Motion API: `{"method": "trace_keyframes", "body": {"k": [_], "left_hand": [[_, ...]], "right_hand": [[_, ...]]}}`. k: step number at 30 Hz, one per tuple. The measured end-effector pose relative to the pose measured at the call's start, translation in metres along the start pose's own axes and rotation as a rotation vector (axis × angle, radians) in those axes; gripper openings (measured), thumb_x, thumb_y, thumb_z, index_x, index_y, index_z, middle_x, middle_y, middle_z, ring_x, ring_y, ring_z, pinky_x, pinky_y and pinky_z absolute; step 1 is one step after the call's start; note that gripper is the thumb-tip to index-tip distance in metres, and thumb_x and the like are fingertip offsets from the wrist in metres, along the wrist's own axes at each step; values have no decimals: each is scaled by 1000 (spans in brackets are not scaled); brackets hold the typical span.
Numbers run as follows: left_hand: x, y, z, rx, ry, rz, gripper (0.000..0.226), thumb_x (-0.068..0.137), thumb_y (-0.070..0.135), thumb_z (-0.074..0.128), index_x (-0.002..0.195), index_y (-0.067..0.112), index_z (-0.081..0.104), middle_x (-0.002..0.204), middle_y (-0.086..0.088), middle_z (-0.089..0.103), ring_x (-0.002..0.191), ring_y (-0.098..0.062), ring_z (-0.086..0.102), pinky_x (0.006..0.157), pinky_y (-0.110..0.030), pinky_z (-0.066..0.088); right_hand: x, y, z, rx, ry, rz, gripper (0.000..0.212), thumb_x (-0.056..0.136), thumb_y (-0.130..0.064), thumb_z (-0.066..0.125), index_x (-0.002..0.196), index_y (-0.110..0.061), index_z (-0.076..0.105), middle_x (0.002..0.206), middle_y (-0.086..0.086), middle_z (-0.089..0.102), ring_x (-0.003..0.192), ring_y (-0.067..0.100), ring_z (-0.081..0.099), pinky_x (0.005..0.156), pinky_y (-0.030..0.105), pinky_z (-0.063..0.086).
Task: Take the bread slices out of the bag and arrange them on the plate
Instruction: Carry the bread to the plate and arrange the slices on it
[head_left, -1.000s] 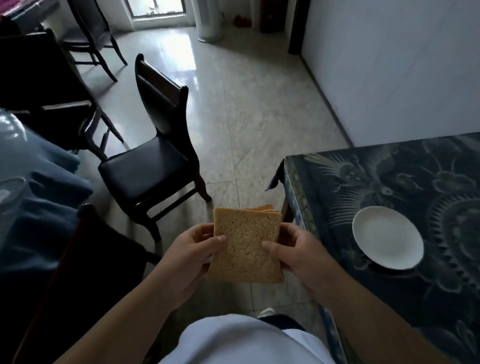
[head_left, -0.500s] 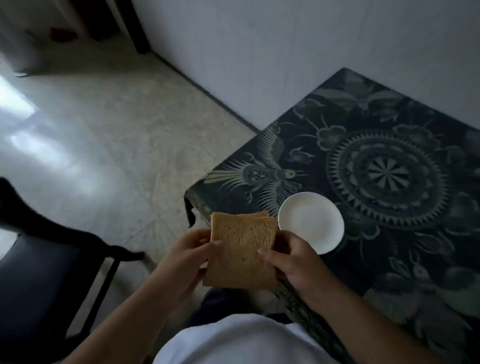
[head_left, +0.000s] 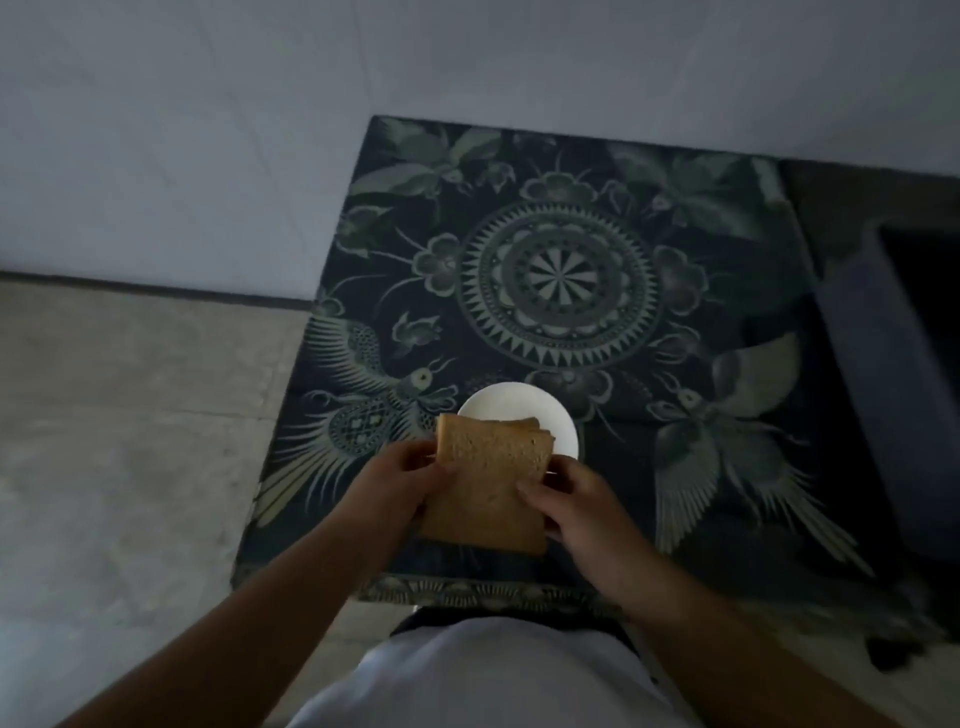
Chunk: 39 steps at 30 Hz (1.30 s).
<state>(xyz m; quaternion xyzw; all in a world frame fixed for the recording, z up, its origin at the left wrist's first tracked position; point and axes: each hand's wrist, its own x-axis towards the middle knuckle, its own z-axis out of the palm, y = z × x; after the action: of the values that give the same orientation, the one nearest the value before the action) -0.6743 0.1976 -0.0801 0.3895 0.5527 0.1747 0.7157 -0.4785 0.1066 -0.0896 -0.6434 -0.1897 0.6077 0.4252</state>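
I hold a stack of brown bread slices (head_left: 491, 483) between both hands above the near edge of a table draped in a dark patterned tablecloth (head_left: 561, 280), with the small white plate (head_left: 540, 410) lying just beyond the stack and partly hidden behind its top edge. My left hand (head_left: 400, 483) clasps the stack's left side, thumb across the front slice; my right hand (head_left: 576, 501) clasps the right side, fingers curled behind and thumb pressing on the face. The slices stand nearly upright and fanned a little at the top right corner, where several crusts show, so I judge there are a few of them, pinched from both sides to keep soft bread from slipping or folding. No bag appears in this view, so the slices seem already out of it. None lies on the plate yet; what remains, as I read it, is to bring the stack forward over the plate and lay the slices down.
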Motion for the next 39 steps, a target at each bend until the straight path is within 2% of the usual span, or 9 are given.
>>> {"method": "trace_keyframes", "body": {"k": [6, 11, 13, 19, 22, 29, 33, 36, 39], "left_hand": [[40, 5, 16, 112, -79, -29, 20, 91, 12, 65, 111, 16, 67, 101, -1, 75, 86, -16, 74, 61, -28, 58], [69, 2, 25, 123, -49, -51, 31, 89, 14, 67, 120, 14, 64, 114, -5, 71, 102, -22, 69, 76, -37, 59], [77, 1, 26, 115, -42, -64, 33, 89, 15, 68, 122, 14, 64, 114, -4, 71, 102, -21, 69, 72, -33, 60], [95, -3, 31, 171, 41, -49, 49, 80, 22, 73, 127, 14, 61, 110, -1, 74, 101, -21, 70, 94, -49, 54], [102, -3, 36, 184, 86, -36, 57, 73, 32, 73, 126, 18, 60, 112, 1, 73, 103, -20, 69, 93, -49, 54], [122, 4, 44, 315, 127, 15, 30, 88, 23, 67, 118, 25, 67, 106, 7, 74, 97, -12, 69, 75, -28, 53], [126, 7, 46, 391, 146, 8, 32, 89, 24, 63, 120, 26, 66, 106, 8, 73, 95, -10, 68, 68, -22, 49], [127, 9, 47, 427, 136, -4, 35, 89, 24, 62, 124, 25, 63, 109, 7, 72, 96, -11, 67, 71, -25, 50], [127, 11, 50, 466, 52, -9, 39, 88, 23, 63, 126, 24, 59, 110, 7, 70, 97, -12, 67, 75, -29, 53]], "right_hand": [[19, 3, -14, 32, 123, 15, 19, 87, -18, 73, 104, -24, 68, 104, 0, 76, 95, 17, 73, 80, 36, 60], [45, 2, -26, 10, 148, 38, 33, 87, -21, 73, 118, -19, 62, 114, 4, 72, 102, 21, 70, 86, 44, 59], [56, 2, -29, 7, 159, 56, 36, 86, -21, 74, 119, -20, 59, 116, 3, 69, 105, 22, 67, 89, 45, 57], [86, 3, -38, -75, 180, 64, 39, 85, -23, 75, 120, -20, 59, 121, 4, 65, 111, 23, 62, 95, 49, 54], [99, 3, -42, -94, 176, 60, 44, 85, -19, 75, 125, -16, 58, 120, 3, 65, 112, 22, 62, 96, 47, 53], [120, 2, -41, -149, 212, 57, 45, 85, -22, 74, 126, -18, 56, 111, -7, 64, 106, 15, 62, 85, 36, 54], [122, 3, -37, -220, 244, 37, 50, 84, -27, 74, 130, -18, 55, 116, -3, 64, 108, 17, 61, 89, 41, 54], [124, 2, -34, -301, 282, 22, 51, 85, -31, 71, 131, -19, 54, 121, -1, 64, 110, 18, 60, 92, 43, 53], [124, 0, -33, -325, 300, 7, 50, 85, -33, 70, 131, -21, 54, 118, -4, 64, 108, 16, 60, 87, 36, 52]]}}
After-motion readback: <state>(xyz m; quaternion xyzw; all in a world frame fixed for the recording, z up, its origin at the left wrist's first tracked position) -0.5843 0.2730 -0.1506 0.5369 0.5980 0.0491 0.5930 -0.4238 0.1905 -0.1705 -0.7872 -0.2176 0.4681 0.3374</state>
